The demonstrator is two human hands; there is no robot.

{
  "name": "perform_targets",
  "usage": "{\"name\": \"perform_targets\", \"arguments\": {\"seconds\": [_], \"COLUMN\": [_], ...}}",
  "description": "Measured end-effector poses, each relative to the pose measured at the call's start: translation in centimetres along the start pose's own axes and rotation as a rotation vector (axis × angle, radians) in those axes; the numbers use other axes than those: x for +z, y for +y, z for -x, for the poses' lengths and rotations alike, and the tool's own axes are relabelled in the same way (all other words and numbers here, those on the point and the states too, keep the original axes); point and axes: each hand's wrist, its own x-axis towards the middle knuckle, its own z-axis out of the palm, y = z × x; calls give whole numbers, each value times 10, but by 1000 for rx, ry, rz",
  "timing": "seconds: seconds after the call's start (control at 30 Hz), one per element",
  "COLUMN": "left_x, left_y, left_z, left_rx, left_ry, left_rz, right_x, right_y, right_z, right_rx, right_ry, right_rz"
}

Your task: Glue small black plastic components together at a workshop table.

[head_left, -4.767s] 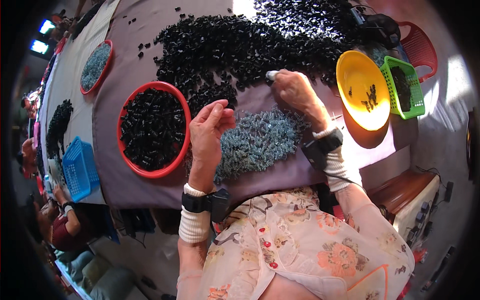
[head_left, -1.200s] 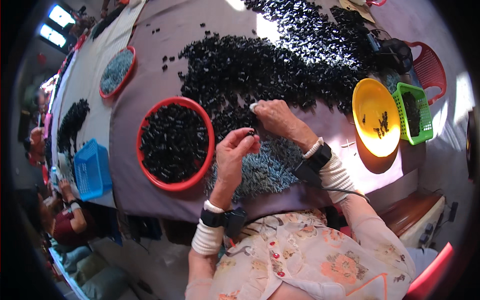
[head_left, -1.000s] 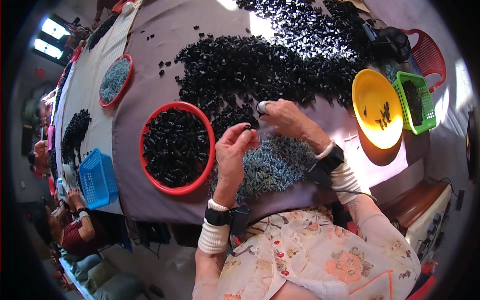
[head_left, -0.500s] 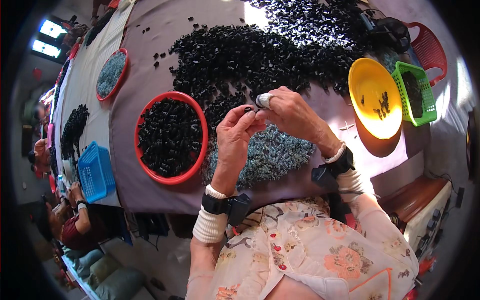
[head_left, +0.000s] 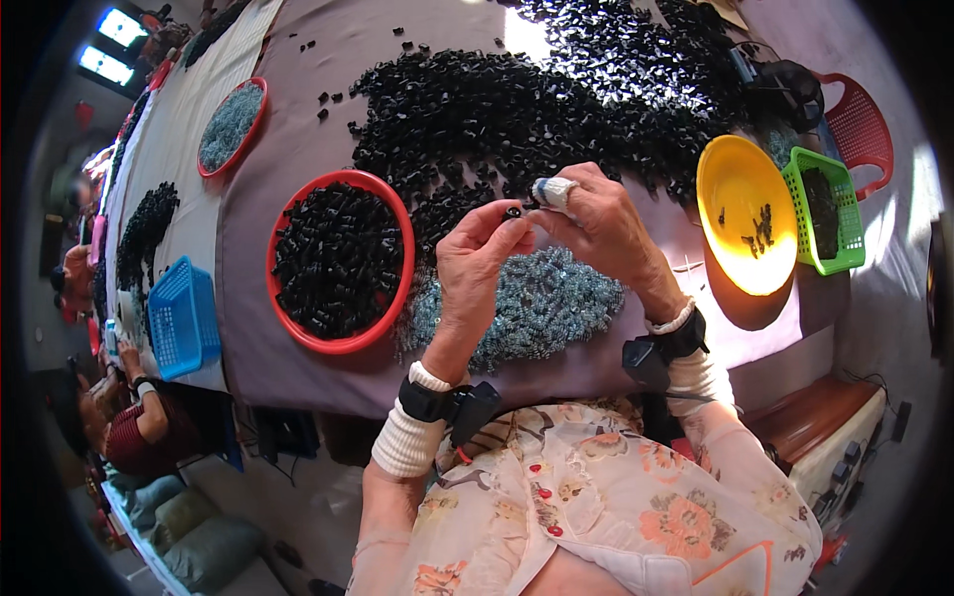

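My left hand (head_left: 475,263) pinches a small black plastic piece (head_left: 512,212) between thumb and fingertips. Close against it is my right hand (head_left: 608,230), its fingers pressed together; whatever they hold is too small or hidden to make out. A white wrap (head_left: 553,193) covers one right finger. Both hands are raised over a heap of small silvery-blue springs (head_left: 542,313). Just beyond them spreads a large pile of small black pieces (head_left: 457,114). Left of my left hand stands a red basin (head_left: 404,288) filled with black pieces.
At the right are a yellow bowl (head_left: 730,214) with a few dark pieces and a green basket (head_left: 850,233). A blue basket (head_left: 189,328) and a smaller red basin (head_left: 260,114) of springs lie left. Another person (head_left: 149,422) works at the far left; a red chair (head_left: 863,129) stands right.
The view has shifted slightly. My hands stay together at the fingertips, and the black piece shows a little more rounded between my left fingers, with my right fingers turned slightly.
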Motion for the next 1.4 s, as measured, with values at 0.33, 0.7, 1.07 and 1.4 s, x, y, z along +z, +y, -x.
{"name": "perform_targets", "arguments": {"seconds": [0.33,0.7,1.07,1.4], "left_x": [0,0,0,-3], "left_y": [-2,-6,-7,-20], "left_z": [1,0,-1,-9], "left_rx": [47,86,31,-45], "left_ry": [-7,23,-37,-42], "left_rz": [-134,-189,-204,-151], "right_x": [1,-1,0,3], "right_y": [2,-4,-6,-3], "right_z": [-4,-7,-3,1], "right_rx": [-73,-140,-109,-81], "right_ry": [-104,-172,-205,-275], "right_rz": [94,208,345,380]}}
